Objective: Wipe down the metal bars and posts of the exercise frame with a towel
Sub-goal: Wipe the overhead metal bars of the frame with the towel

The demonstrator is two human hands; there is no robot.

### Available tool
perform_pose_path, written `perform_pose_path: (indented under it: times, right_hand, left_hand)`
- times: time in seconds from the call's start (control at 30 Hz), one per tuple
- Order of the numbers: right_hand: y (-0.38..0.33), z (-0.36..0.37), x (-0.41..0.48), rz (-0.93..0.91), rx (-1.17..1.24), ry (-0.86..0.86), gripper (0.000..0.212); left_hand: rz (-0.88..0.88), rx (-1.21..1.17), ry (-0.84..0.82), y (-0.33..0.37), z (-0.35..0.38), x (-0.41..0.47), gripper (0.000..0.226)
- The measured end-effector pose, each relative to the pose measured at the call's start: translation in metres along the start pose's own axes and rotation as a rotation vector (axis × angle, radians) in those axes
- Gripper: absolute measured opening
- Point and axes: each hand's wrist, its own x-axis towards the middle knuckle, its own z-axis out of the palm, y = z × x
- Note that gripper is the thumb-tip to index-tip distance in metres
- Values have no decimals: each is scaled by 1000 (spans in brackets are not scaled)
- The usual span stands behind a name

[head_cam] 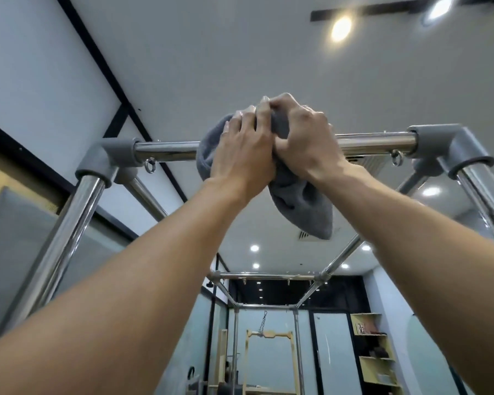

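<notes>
Because the near top crossbar (166, 149) runs left to right across the view, any wiping stroke from here has to slide along that line, not toward or away from the person. The grey towel (297, 201) is draped over the middle of this bar, with a loose tail hanging below it on the near side. Both hands grasp it there. The left hand (240, 149) has its fingers curled over the top of the cloth and bar, and the right hand (305, 138) is clenched round a bunched fold. The two hands touch each other.

Bare chrome shows on both sides of the hands. The left hand is nearer the stretch that ends at the left corner joint (111, 155). The right hand is nearer the stretch that ends at the right corner joint (445, 143).

A small eye bolt (150, 166) hangs under the bar near the left joint and another eye bolt (395, 159) near the right one; in my judgement either could snag the cloth at the end of a stroke. The left post (63, 238) and right post (482, 195) drop from the joints, well apart from the towel.
</notes>
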Motion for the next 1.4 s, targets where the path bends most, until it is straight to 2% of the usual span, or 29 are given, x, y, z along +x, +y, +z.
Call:
perform_pose_path:
  times: [0.07,0.17,0.23,0.33,0.5,0.6,0.67,0.8,0.93,1.0,1.1,1.27,1.33,1.4]
  right_hand:
    - [3,-6,-11,-11,-17,42,44]
    - [0,-8,3,151,-96,127,37]
    - [-15,6,23,194,-83,70,31]
    - [-43,30,29,110,35,-65,32]
    - [-38,28,-3,35,67,-38,51]
    - [-35,35,3,92,74,10,48]
    - [-44,51,10,93,71,-22,45]
    - [-48,56,-8,-63,110,-122,56]
    - [-32,53,-21,-59,91,-19,53]
    - [-42,62,-9,-10,-18,26,48]
    - [-65,81,16,92,-74,-1,43]
    - [-96,101,12,-36,-45,-82,50]
    - [-86,95,2,-58,-35,-26,52]
    - [-68,83,1,-5,-27,40,52]
  left_hand:
    - [5,-64,-62,-7,-4,-10,73]
    - [4,-117,-85,-10,-11,-9,67]
    - [-8,-158,-82,-11,-18,-5,63]
    - [-77,-175,-93,-30,-27,-6,68]
    - [-79,-128,-165,-62,-34,-28,67]
    - [-58,-101,-180,-60,-36,-20,63]
    - [-100,-88,-158,-63,-36,-14,63]
    - [-165,-18,-160,-77,-39,-27,71]
    - [-51,42,-193,-69,-37,-35,73]
    - [-47,42,-182,-71,-35,-27,72]
    - [-61,103,-167,-93,-39,-21,73]
    - [-109,133,-79,-133,-46,-37,49]
    - [-65,130,-96,-122,-41,-41,50]
    - [10,132,-119,-104,-36,-37,53]
